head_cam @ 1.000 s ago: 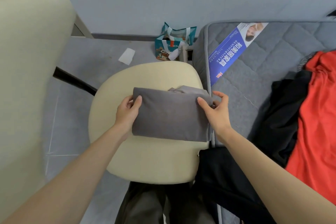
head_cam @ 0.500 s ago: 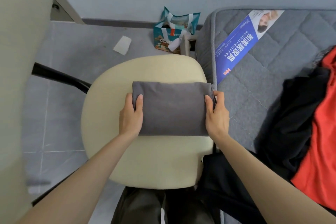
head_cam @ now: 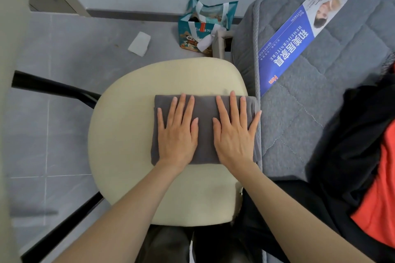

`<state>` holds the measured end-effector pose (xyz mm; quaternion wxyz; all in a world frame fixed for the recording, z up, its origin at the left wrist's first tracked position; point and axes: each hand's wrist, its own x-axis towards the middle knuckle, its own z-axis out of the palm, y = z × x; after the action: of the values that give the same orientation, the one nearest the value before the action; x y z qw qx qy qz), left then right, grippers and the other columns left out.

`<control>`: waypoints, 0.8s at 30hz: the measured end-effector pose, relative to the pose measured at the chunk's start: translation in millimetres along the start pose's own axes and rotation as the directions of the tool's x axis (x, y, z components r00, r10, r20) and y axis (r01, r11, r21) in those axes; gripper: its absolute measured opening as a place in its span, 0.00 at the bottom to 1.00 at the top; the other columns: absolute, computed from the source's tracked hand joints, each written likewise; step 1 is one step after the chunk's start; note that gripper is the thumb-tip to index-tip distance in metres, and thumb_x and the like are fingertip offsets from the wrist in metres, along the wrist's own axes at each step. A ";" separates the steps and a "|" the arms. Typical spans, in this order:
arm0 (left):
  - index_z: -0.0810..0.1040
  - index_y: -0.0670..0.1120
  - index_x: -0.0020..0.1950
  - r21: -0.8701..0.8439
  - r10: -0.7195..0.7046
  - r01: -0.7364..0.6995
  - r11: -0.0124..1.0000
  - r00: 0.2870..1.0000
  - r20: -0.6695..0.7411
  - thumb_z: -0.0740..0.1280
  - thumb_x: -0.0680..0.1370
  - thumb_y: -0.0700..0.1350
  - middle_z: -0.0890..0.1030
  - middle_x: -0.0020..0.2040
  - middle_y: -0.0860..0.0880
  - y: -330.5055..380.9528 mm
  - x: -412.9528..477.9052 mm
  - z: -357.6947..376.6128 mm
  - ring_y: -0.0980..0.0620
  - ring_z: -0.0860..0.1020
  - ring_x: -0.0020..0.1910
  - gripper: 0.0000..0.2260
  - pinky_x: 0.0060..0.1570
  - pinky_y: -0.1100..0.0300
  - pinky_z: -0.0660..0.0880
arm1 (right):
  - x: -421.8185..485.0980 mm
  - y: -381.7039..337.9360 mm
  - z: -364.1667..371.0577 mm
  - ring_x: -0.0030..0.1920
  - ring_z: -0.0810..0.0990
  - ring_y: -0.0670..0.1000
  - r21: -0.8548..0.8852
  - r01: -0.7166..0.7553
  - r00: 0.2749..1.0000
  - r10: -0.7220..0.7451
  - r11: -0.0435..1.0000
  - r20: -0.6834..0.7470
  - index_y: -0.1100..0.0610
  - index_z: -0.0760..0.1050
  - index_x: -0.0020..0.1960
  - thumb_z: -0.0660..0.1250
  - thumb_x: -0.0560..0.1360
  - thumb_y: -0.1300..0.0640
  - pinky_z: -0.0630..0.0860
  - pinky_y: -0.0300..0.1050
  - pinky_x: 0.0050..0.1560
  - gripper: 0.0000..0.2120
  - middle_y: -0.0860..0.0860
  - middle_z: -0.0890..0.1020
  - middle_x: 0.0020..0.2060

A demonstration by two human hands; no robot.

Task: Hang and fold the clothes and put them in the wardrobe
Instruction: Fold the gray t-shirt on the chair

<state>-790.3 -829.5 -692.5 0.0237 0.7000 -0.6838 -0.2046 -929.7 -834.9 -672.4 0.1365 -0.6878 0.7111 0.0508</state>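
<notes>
Folded grey garment (head_cam: 205, 113) lies flat on the cream chair seat (head_cam: 128, 134), just beside the mattress (head_cam: 320, 113). Left hand (head_cam: 177, 132) and right hand (head_cam: 235, 132) both rest palm-down on it, fingers straight and spread. Black garment (head_cam: 352, 134) and red garment (head_cam: 380, 188) lie on the mattress.

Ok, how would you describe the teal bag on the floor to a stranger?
Start from the grey quilted mattress on the right. At its far left corner, on the grey tiled floor by the wall, stands a teal printed bag with white handles. Unlike the flat white paper scrap nearby, it stands upright.
</notes>
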 end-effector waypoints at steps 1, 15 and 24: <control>0.50 0.52 0.78 0.027 -0.002 0.002 1.000 1.000 0.000 0.45 0.82 0.54 0.53 0.79 0.50 -3.7 0.8 2.9 0.49 0.49 0.78 0.24 0.73 0.39 0.46 | 3.3 5.1 2.8 0.78 0.44 0.52 -0.019 0.011 1.000 -0.011 1.000 0.014 0.42 0.48 0.77 0.41 0.80 0.43 0.38 0.64 0.74 0.26 0.49 0.48 0.78; 0.56 0.62 0.74 -0.293 -0.475 0.475 0.830 0.877 0.078 0.63 0.75 0.63 0.62 0.67 0.42 -1.4 -4.0 -17.9 0.40 0.67 0.59 0.30 0.56 0.46 0.70 | -5.7 -1.2 5.9 0.60 0.66 0.61 0.174 -0.425 0.905 0.425 0.889 0.039 0.33 0.50 0.74 0.58 0.74 0.33 0.65 0.56 0.58 0.32 0.59 0.58 0.73; 0.51 0.65 0.75 -0.546 -0.459 0.526 0.651 0.847 0.269 0.71 0.69 0.63 0.72 0.59 0.47 -18.9 9.8 -24.0 0.51 0.75 0.44 0.40 0.48 0.61 0.66 | 4.3 19.1 -5.4 0.38 0.71 0.52 0.433 -0.377 0.926 0.349 0.819 0.146 0.31 0.53 0.72 0.65 0.71 0.34 0.70 0.46 0.45 0.34 0.51 0.62 0.51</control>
<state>-764.9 -843.8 -678.9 0.1515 0.8021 -0.3666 -0.4464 -949.4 -839.6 -670.5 0.3021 -0.4869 0.8165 -0.0708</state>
